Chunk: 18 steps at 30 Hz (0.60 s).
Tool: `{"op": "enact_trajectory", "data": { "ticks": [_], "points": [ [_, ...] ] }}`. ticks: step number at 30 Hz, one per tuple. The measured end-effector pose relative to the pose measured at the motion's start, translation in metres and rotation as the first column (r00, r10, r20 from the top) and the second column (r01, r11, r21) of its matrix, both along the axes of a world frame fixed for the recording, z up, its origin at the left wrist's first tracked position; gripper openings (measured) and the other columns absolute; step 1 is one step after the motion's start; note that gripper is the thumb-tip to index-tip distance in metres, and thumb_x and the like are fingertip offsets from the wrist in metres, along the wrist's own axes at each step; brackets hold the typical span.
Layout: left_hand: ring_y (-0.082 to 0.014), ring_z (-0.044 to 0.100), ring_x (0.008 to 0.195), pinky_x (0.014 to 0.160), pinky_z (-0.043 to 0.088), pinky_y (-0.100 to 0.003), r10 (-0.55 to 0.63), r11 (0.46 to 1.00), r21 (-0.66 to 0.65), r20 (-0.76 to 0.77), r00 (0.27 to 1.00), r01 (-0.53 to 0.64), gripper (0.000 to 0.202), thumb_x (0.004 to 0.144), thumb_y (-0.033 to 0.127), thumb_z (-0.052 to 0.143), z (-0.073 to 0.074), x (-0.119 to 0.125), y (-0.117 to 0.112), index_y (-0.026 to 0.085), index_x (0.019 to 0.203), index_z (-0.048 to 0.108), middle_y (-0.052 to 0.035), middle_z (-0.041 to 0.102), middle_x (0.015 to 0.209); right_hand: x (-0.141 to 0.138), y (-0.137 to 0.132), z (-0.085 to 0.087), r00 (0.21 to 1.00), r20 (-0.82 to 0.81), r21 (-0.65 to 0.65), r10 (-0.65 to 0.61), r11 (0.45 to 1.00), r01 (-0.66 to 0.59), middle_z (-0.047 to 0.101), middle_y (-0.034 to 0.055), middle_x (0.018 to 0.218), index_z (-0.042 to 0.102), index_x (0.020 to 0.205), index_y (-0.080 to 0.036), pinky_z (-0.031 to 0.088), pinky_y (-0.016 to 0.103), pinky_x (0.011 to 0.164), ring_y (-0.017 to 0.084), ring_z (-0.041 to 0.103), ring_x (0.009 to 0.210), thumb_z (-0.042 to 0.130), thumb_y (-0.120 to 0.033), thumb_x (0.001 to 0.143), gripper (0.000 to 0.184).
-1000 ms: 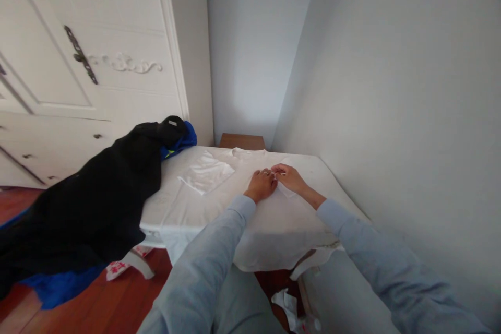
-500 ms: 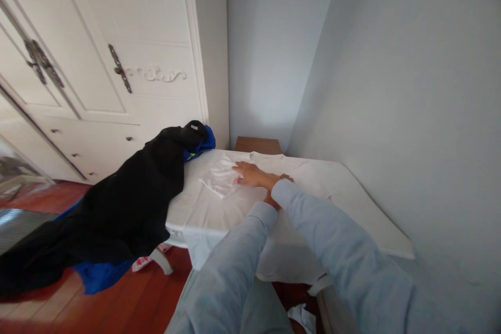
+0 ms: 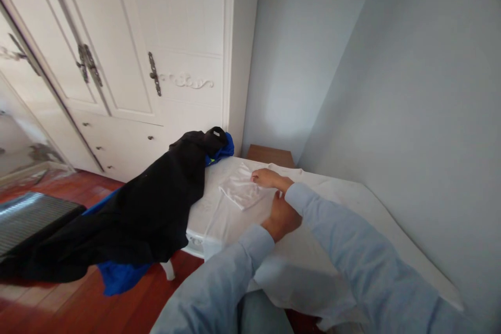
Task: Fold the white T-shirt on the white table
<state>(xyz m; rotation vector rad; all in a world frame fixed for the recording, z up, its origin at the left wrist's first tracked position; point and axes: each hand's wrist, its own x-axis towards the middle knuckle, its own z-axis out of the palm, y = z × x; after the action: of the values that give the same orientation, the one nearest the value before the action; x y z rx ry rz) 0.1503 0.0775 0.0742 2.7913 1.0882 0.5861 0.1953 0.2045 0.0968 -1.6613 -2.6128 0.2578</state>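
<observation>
A white T-shirt (image 3: 230, 216) lies spread on a white table (image 3: 194, 240), its sleeve (image 3: 240, 191) folded in over the body. My right hand (image 3: 270, 179) reaches across my other arm to that sleeve, with its fingers closed on the sleeve's near edge. Just behind it, my left hand (image 3: 282, 217) rests flat on the middle of the shirt, its fingertips partly hidden under my right wrist. Both arms wear light blue sleeves.
A black garment (image 3: 156, 209) over a blue one (image 3: 121, 277) hangs off the table's left end towards the wooden floor. A white wardrobe (image 3: 129, 62) stands at left, a brown wooden piece (image 3: 271, 155) beyond the table, a grey wall close at right, a dark mat (image 3: 31, 214) at far left.
My hands were together at the shirt's right side; the right hand then crossed over to the folded left sleeve and closed on it. The left hand drew back a little. My view swung left.
</observation>
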Motion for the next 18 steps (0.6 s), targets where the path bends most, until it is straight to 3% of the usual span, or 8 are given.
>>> {"op": "enact_trajectory", "data": {
  "ticks": [4,7,9,13,18],
  "points": [
    [-0.0336,0.059,0.118,0.105,0.043,-0.052,0.146,0.989,0.038,-0.017,0.989,-0.145,0.029,0.094,0.024,0.049,0.008,-0.061,0.009,0.012,0.108,0.071,-0.0203,0.068,0.115,-0.017,0.023,-0.003,0.997,-0.07,0.077,-0.031,0.996,0.036,0.068,0.0131,0.128,0.066,0.126,-0.018,0.049,0.034,0.096,0.026,0.064,0.116,0.044,-0.01,0.093,0.04],
    [-0.0339,0.049,0.133,0.112,0.037,-0.052,0.259,0.965,0.062,-0.06,0.964,-0.255,0.033,0.096,0.027,0.046,0.003,-0.102,0.024,0.011,0.115,0.068,-0.0208,0.063,0.131,-0.029,0.04,-0.011,0.997,-0.08,0.037,0.017,0.999,-0.014,0.067,0.0096,0.133,0.065,0.13,-0.021,0.048,0.032,0.101,0.024,0.063,0.121,0.052,-0.002,0.083,0.052],
    [-0.0343,0.042,0.141,0.115,0.033,-0.053,0.268,0.963,0.023,-0.114,0.957,-0.267,0.037,0.097,0.03,0.046,-0.006,-0.12,0.03,0.01,0.121,0.065,-0.0215,0.057,0.14,-0.035,0.049,-0.016,0.997,-0.074,0.011,0.037,0.999,-0.036,0.067,0.0093,0.133,0.065,0.13,-0.021,0.048,0.033,0.103,0.025,0.064,0.121,0.053,0.001,0.08,0.056],
    [-0.0327,0.041,0.142,0.118,0.03,-0.052,0.242,0.965,-0.08,-0.099,0.965,-0.25,0.043,0.1,0.035,0.043,-0.027,-0.131,0.033,0.01,0.132,0.06,-0.0199,0.052,0.146,-0.04,0.06,-0.024,0.996,-0.073,0.011,0.048,0.999,-0.047,0.062,0.008,0.141,0.06,0.138,-0.022,0.044,0.033,0.109,0.023,0.06,0.128,0.046,0.003,0.081,0.063],
    [-0.032,0.046,0.137,0.115,0.033,-0.052,0.26,0.964,-0.066,0.024,0.965,-0.258,0.039,0.103,0.037,0.04,-0.033,-0.129,0.031,0.012,0.12,0.065,-0.0182,0.058,0.139,-0.04,0.063,-0.027,0.996,-0.065,0.019,0.056,0.998,-0.055,0.053,0.0084,0.149,0.054,0.145,-0.018,0.038,0.029,0.114,0.021,0.052,0.136,0.044,0.002,0.083,0.065]
  ]
}}
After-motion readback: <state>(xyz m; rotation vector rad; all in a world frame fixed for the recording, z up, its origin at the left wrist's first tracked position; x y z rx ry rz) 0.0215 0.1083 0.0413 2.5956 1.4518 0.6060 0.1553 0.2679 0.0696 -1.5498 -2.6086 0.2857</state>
